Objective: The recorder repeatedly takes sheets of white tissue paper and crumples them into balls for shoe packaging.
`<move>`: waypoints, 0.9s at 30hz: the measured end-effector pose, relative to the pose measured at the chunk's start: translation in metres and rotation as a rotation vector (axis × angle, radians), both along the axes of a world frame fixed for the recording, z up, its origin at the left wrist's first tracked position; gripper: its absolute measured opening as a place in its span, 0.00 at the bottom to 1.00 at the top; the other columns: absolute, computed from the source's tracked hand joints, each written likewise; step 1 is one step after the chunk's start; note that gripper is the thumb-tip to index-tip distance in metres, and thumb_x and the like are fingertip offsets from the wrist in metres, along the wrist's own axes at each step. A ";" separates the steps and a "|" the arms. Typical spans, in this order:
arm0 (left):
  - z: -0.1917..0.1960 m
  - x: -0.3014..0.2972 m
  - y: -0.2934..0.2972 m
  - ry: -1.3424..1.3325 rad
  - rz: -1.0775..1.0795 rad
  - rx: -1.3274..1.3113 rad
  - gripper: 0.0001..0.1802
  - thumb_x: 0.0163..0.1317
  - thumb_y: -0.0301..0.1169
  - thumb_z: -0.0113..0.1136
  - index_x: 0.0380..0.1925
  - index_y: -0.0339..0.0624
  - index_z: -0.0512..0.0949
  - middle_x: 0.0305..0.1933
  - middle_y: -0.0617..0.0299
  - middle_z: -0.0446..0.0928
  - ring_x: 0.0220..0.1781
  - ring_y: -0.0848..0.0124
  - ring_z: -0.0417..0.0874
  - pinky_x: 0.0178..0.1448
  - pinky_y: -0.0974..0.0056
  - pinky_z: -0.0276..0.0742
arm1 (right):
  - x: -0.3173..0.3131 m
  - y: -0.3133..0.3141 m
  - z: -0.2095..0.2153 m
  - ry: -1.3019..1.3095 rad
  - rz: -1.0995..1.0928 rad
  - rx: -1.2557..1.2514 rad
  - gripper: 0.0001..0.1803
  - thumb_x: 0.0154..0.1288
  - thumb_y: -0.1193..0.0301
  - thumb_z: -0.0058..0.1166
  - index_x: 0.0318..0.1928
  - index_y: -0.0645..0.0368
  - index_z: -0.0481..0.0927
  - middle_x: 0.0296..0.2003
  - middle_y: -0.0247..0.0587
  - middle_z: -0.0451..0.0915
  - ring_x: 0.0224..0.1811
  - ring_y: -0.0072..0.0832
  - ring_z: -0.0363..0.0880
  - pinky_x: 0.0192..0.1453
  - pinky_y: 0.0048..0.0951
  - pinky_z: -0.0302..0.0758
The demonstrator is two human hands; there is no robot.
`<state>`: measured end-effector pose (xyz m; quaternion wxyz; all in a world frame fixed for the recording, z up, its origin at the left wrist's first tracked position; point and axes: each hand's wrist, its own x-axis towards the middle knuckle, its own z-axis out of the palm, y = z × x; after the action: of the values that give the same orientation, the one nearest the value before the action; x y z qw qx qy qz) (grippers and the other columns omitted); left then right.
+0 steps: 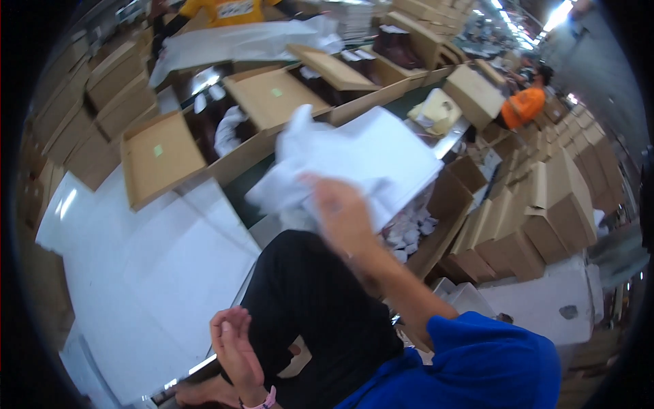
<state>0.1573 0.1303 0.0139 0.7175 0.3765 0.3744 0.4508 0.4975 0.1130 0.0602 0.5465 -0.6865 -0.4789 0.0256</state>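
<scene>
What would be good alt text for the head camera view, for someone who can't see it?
A person's blurred right hand is at loose white paper, while the left hand, apparently empty, is beside a black-trousered leg. Beyond, open cardboard boxes hold dark footwear, with stacked boxes and co-workers in orange tops around.

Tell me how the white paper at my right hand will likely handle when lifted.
The white paper is probably floppy: its left part is bunched in soft folds near the right hand. It is likely light for its size, since it looks thin. The flatter right part might crease easily too, though blur hides detail.
</scene>
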 end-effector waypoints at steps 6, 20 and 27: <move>-0.023 -0.014 0.040 -0.251 -0.197 -0.177 0.47 0.89 0.65 0.43 0.92 0.45 0.52 0.92 0.50 0.61 0.92 0.52 0.63 0.92 0.44 0.60 | -0.120 -0.004 0.015 -0.081 0.884 -0.245 0.22 0.82 0.67 0.62 0.72 0.52 0.86 0.72 0.48 0.85 0.74 0.47 0.82 0.88 0.61 0.63; -0.028 -0.068 0.015 0.046 0.447 -0.204 0.44 0.82 0.55 0.62 0.83 0.31 0.69 0.87 0.44 0.69 0.86 0.47 0.69 0.90 0.45 0.60 | 0.091 -0.067 -0.132 -0.447 -0.060 -0.561 0.32 0.85 0.55 0.60 0.82 0.49 0.77 0.88 0.49 0.65 0.92 0.66 0.53 0.93 0.71 0.50; -0.032 -0.065 0.026 -0.139 0.570 -0.316 0.43 0.82 0.51 0.64 0.87 0.41 0.66 0.87 0.40 0.69 0.85 0.45 0.70 0.90 0.45 0.61 | 0.091 -0.030 -0.093 -0.278 -0.228 -0.471 0.18 0.84 0.61 0.60 0.61 0.57 0.93 0.59 0.55 0.92 0.71 0.60 0.85 0.85 0.65 0.66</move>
<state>0.0924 0.1568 -0.0181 0.6359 0.1092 0.4800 0.5944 0.5880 0.0830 -0.0331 0.3006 -0.8409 -0.4496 -0.0198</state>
